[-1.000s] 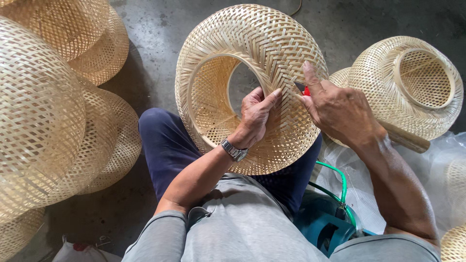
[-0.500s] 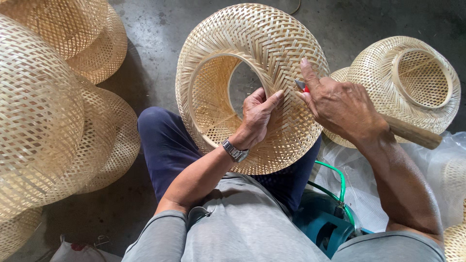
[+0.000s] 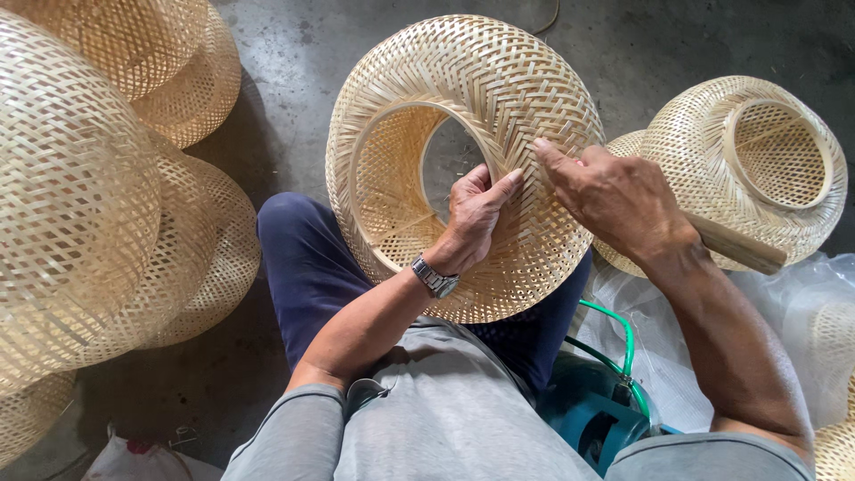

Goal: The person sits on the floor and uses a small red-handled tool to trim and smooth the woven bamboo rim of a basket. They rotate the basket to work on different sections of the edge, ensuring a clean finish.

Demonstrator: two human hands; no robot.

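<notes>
A large woven bamboo shade (image 3: 481,80) with a round opening stands tilted on my lap. My left hand (image 3: 472,209), a metal watch on its wrist, grips the shade's inner rim, thumb against the outer weave. My right hand (image 3: 614,196) lies on the shade's right side, its fingertips pressed to the weave next to my left thumb. A wooden tool handle (image 3: 739,248) runs out from under my right wrist in line with the fingers. The tool's tip is hidden under the hand.
A second woven shade (image 3: 757,151) lies to the right on clear plastic sheet (image 3: 802,312). Several more shades (image 3: 80,196) are stacked at the left. A teal machine with a green hose (image 3: 614,401) sits by my right knee. The floor is grey concrete.
My right hand has shifted slightly along the weave, and the small red bit seen at its fingertips is now covered. My left hand keeps its grip on the rim.
</notes>
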